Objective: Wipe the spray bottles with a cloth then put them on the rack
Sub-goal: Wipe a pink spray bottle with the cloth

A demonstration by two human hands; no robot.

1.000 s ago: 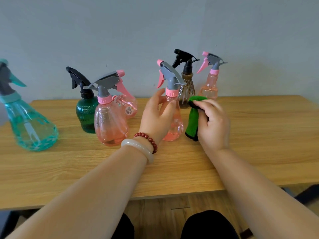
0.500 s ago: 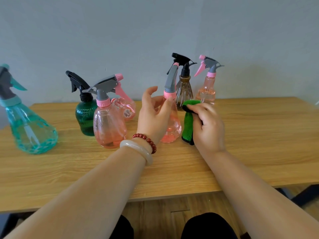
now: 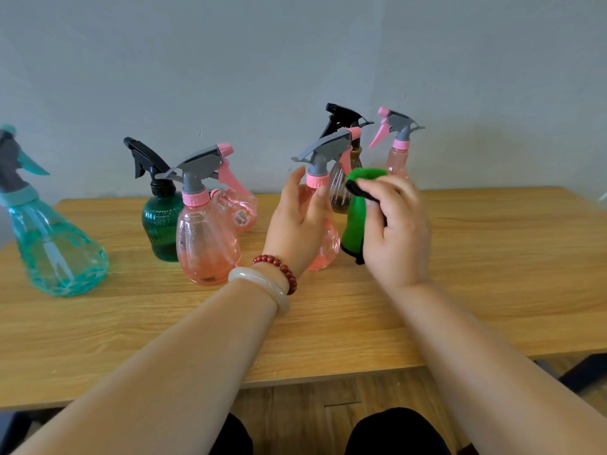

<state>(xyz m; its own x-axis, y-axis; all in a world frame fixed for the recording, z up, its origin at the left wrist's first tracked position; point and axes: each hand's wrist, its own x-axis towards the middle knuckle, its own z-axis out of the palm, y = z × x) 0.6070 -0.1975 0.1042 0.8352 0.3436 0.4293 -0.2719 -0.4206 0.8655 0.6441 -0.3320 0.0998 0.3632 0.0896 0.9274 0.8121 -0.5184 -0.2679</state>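
A pink spray bottle (image 3: 329, 248) with a grey trigger head stands upright on the wooden table (image 3: 499, 257). My left hand (image 3: 295, 228) holds its body, with the thumb on the left side and the fingers up by the pink collar. My right hand (image 3: 397, 231) grips a green cloth (image 3: 354, 221) with a black edge, which hangs against the bottle's right side. The bottle's nozzle points right. No rack is in view.
More bottles stand around: a large teal one (image 3: 56, 251) far left, a dark green one (image 3: 161, 224), a pink one (image 3: 203, 244) in front, a pink one lying behind (image 3: 239, 211), a brown one (image 3: 340, 195), and a slim pink one (image 3: 397, 159) at the back.
The held pink bottle has been turned on the spot, so its nozzle has swung from pointing left to pointing right. The cloth stays against its right side.
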